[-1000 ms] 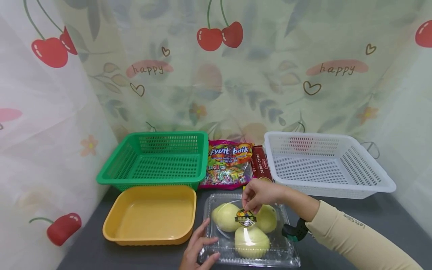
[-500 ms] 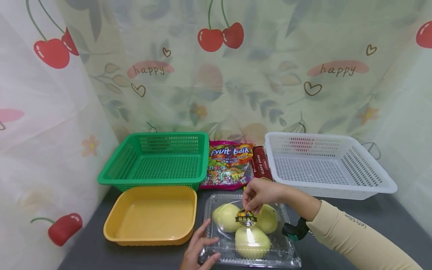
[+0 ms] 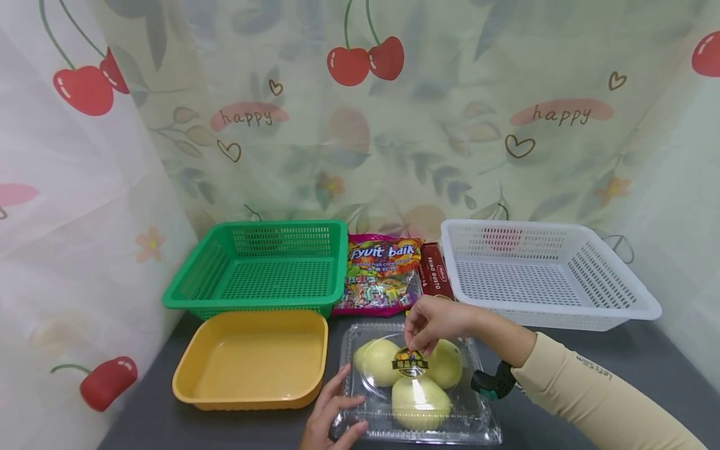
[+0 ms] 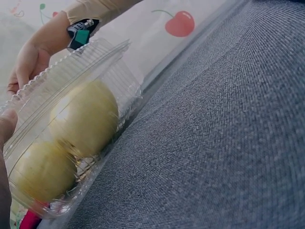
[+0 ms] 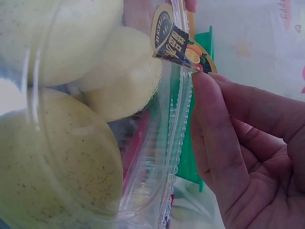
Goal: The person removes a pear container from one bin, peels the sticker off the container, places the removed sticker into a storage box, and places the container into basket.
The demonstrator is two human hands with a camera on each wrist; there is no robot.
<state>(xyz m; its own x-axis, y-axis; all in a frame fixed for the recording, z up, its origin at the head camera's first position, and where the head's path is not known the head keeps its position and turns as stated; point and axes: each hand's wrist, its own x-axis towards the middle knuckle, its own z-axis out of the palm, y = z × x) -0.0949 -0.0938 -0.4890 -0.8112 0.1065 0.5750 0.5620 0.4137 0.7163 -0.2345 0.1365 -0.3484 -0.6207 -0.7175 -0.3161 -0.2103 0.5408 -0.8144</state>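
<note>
One right hand (image 3: 432, 322) to start with, thumb and finger clamped on the edge of a round sticker (image 5: 185, 46), and look, the pinched end bends away from the clear plastic clamshell container (image 3: 488, 435)! The left hand (image 3: 332, 415), apart from the right, lays spread fingers against the container's left side. Inside, in plain sight, three pale yellow-green fruits (image 3: 420, 403), the whole box at the near middle of the dark grey desk (image 3: 613, 350). Out left, a yellow tub (image 3: 247, 356), right in front of the green basket (image 3: 281, 302). Behind the container, a fruit candy bag (image 3: 382, 275) with a dark red Primo Gusto packet (image 3: 435, 272) beside it; back right, the white basket (image 3: 512, 284). Behind it all, a cherry-print curtain (image 3: 360, 169).
</note>
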